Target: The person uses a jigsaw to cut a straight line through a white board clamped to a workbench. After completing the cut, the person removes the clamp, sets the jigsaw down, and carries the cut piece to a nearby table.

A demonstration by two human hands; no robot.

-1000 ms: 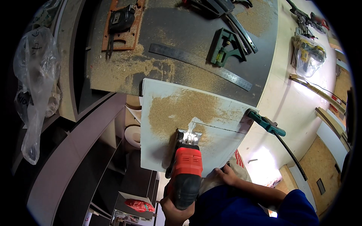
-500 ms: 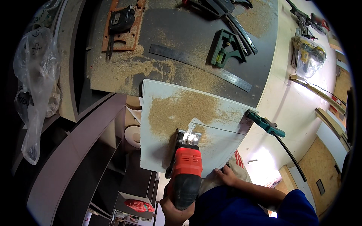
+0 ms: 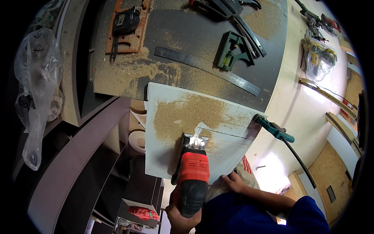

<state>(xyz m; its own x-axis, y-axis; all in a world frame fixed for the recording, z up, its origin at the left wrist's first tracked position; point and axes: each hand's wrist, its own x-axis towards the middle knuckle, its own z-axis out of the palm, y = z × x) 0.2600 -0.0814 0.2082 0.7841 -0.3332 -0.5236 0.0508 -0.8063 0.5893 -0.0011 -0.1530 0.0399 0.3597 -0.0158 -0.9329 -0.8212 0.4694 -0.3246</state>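
Observation:
My left hand [image 3: 183, 219] is wrapped around the handle of a red and black jigsaw [image 3: 194, 167]. The saw's front end rests on a white board [image 3: 163, 156], and its lit tip sits at a thin cut line. Fine sawdust [image 3: 187, 115] covers much of the board ahead of the saw. My right hand [image 3: 233, 182] grips the board's near edge with the thumb side showing; its other fingers are partly hidden. A green-handled clamp [image 3: 274, 128] is fixed at the board's right corner. The saw blade is not visible.
On the dark worktable [image 3: 171, 23] beyond lie a steel ruler [image 3: 206, 70], a green combination square head [image 3: 233, 50], a tape measure [image 3: 126, 20] on an orange plate [image 3: 132, 45], and another clamp [image 3: 222, 7]. Dark cabinet panels [image 3: 78, 163] stand left; a plastic bag [image 3: 39, 78] hangs there.

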